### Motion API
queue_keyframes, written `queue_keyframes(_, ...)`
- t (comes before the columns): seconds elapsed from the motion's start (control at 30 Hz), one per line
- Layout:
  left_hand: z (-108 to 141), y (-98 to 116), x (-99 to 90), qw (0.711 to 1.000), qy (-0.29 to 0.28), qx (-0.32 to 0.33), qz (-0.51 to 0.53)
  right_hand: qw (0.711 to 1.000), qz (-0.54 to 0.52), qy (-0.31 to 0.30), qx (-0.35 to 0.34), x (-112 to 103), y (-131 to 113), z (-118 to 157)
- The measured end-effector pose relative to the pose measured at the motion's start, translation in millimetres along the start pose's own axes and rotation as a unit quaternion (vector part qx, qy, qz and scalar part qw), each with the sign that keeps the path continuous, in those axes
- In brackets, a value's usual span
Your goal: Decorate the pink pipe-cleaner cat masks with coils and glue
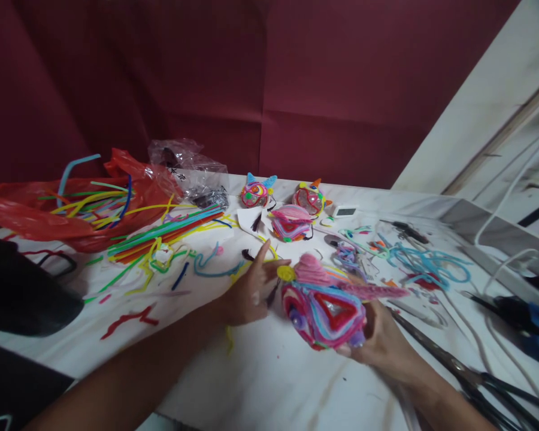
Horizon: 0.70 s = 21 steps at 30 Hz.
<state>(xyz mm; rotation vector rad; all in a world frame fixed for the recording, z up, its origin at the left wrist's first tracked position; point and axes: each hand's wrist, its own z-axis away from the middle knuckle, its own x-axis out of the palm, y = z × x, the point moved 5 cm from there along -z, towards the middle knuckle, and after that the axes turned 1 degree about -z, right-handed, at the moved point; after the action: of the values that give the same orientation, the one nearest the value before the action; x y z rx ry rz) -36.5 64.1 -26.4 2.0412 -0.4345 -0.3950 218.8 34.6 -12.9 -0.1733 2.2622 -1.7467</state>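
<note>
My right hand (384, 341) is wrapped round the side of a colourful pipe-cleaner ornament (326, 317), holding it up over the white table. The rounded ornament is pink, blue, red and purple, with two pink ear-like pieces on top and a red triangle on its face. Just left of it is my left hand (254, 290), fingers apart, near a yellow round piece (285, 273) on the ornament's edge. A dark tassel hangs by those fingertips; whether they touch it I cannot tell. Behind stand similar ornaments, one pink (291, 224), one with blue horns (256, 191), one with orange points (309, 200).
A red plastic bag (148, 179) of pipe cleaners lies left, beside a loose pipe-cleaner bundle (166, 233) and a clear bag (193, 173). Large scissors (460, 368), white cables and tangled blue pipe cleaners (431, 261) lie right. A small digital display (344, 211) stands behind.
</note>
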Motion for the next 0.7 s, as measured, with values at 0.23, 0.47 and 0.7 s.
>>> queue_keyframes(0.23, -8, -1, -43.5, 0.981, 0.195, -0.002, -0.007, 0.991, 0.037, 0.114, 0.059, -22, -1, 9)
queue_keyframes(0.47, -11, 8, -58.9, 0.914, 0.188, -0.041, -0.358, 0.983, 0.033, 0.167, 0.07, -23, -7, 14)
queue_keyframes(0.7, -21, 2, -47.7, 0.863, 0.085, -0.044, -0.496, 0.997, 0.003, 0.073, 0.028, -15, -4, 3)
